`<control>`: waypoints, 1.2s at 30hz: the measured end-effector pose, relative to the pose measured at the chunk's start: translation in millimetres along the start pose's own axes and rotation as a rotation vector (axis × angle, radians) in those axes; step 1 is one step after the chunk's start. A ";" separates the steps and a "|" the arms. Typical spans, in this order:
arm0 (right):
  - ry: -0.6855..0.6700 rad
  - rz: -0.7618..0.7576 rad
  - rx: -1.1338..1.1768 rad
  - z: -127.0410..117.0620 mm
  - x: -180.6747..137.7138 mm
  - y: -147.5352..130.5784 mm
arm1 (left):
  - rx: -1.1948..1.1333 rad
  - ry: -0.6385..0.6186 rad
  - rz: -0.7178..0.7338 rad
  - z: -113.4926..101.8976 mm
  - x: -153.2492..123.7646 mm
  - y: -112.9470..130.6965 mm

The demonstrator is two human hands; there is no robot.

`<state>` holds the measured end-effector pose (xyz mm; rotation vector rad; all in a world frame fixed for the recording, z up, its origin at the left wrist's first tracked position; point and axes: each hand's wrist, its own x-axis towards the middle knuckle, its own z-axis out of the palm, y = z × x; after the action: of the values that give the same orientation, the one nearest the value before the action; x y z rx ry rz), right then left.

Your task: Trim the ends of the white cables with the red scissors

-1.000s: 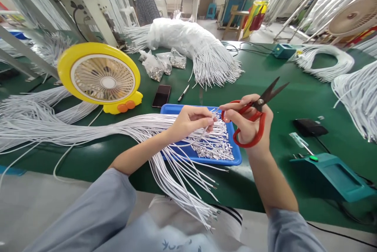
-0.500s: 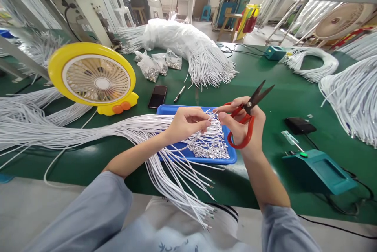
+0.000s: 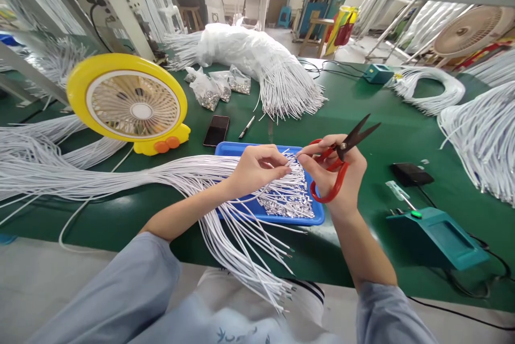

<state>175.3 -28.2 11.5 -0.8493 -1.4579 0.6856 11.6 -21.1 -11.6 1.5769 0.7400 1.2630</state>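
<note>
My left hand [image 3: 261, 169] pinches a white cable [image 3: 290, 162] near its end, above a blue tray [image 3: 319, 214]. My right hand [image 3: 341, 172] has red-handled scissors [image 3: 330, 194] hooked in it, their dark blades spread and pointing up and away. The thumb and forefinger of that hand meet close to the cable's tip; what they pinch there is too small to make out. Small silvery metal pieces [image 3: 287, 205] lie in the tray. A thick bundle of white cables [image 3: 173, 172] runs from the left across the tray, several loose ends drooping over the table's front edge.
A yellow fan [image 3: 140, 110] stands at left, with a phone [image 3: 216, 130] and a pen [image 3: 247, 126] beyond the tray. Farther back are bagged metal parts [image 3: 209, 94] and a plastic-wrapped cable bundle [image 3: 249, 54]. At right sit a teal device [image 3: 442, 236] and a black box [image 3: 411, 173].
The scissors have tilted slightly to the right in my right hand. Both hands stay close together over the tray, and the whole view has shifted a little.
</note>
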 end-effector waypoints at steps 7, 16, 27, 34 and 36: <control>0.008 -0.019 0.011 6.4 -4.2 1.2 | -0.091 0.078 0.071 2.6 -0.3 -3.3; -0.066 0.016 -0.093 7.5 -10.8 3.5 | -0.002 0.136 0.149 -0.3 1.3 -4.5; -0.153 0.061 -0.310 -8.2 2.4 3.5 | -0.245 0.038 -0.017 -8.0 1.6 8.2; -0.226 -0.007 -0.439 -8.0 2.6 1.7 | -0.356 -0.020 -0.081 -8.4 -0.6 8.4; -0.232 -0.012 -0.474 -7.9 2.6 0.9 | -0.372 -0.012 -0.073 -8.5 -0.1 8.4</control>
<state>183.3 -26.1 12.8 -1.1485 -1.8729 0.4417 2.6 -21.7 -3.8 1.2435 0.5137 1.2539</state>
